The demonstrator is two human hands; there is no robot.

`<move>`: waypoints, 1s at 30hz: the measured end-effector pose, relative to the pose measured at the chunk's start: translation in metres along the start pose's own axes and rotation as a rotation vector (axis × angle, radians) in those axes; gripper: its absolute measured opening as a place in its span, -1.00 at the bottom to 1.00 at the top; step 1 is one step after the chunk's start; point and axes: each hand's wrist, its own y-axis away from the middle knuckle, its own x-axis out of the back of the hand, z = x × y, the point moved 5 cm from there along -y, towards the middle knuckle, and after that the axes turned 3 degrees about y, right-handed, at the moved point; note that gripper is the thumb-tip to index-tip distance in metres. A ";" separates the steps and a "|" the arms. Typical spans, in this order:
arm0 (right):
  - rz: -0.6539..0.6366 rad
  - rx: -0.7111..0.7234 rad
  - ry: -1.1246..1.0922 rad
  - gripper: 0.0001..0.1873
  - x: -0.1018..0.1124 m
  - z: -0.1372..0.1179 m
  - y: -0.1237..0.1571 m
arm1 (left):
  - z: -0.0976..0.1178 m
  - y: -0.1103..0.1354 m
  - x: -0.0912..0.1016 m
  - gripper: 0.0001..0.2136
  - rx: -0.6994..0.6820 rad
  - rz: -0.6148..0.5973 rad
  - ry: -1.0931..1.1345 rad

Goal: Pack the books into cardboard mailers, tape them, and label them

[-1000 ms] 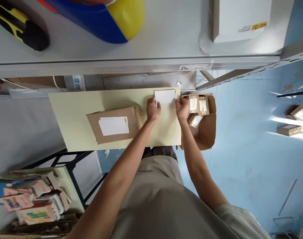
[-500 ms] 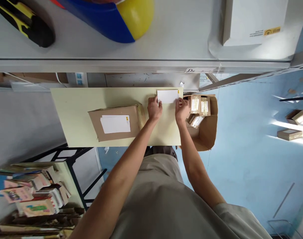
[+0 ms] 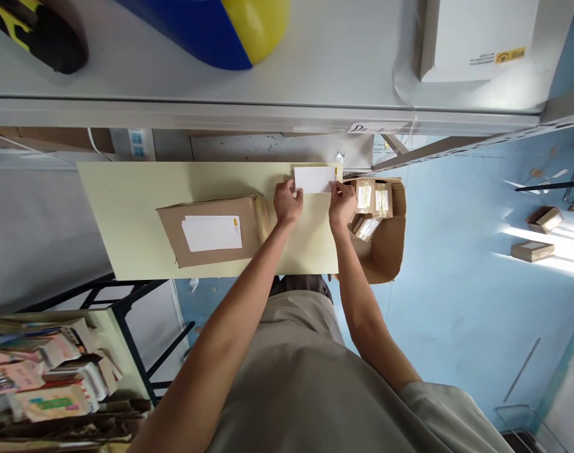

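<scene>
A white label sheet point(image 3: 314, 179) lies at the far right end of the pale yellow table point(image 3: 126, 207). My left hand point(image 3: 287, 203) has its fingers curled on the sheet's left edge. On the sheet's right edge, my right hand point(image 3: 342, 202) pinches near a small yellow mark. A brown cardboard box point(image 3: 211, 230) with a white label on top sits on the table just left of my left hand.
An open carton point(image 3: 386, 245) holding small brown packets stands right of the table. A grey shelf point(image 3: 221, 113) runs overhead with a white box point(image 3: 476, 38) and a blue-yellow object on it. Stacked books point(image 3: 46, 390) lie lower left. Small boxes point(image 3: 532, 251) sit on the blue floor.
Both hands stay on the white sheet with hardly any shift. Only the camera view has drifted slightly.
</scene>
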 end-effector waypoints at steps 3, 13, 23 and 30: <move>-0.013 -0.047 -0.008 -0.52 0.004 -0.006 0.003 | 0.017 0.004 0.005 -0.65 -0.073 0.015 0.002; -0.243 0.237 -0.178 -0.52 0.003 -0.085 0.052 | 0.072 -0.003 0.082 -0.67 -0.067 0.006 -0.034; -0.457 -0.237 -0.239 -0.30 -0.085 -0.078 -0.015 | 0.053 -0.026 0.116 -0.70 -0.029 0.094 -0.159; -0.445 -0.256 -0.206 -0.34 -0.099 -0.073 -0.013 | 0.048 -0.030 0.117 -0.70 -0.022 0.068 -0.159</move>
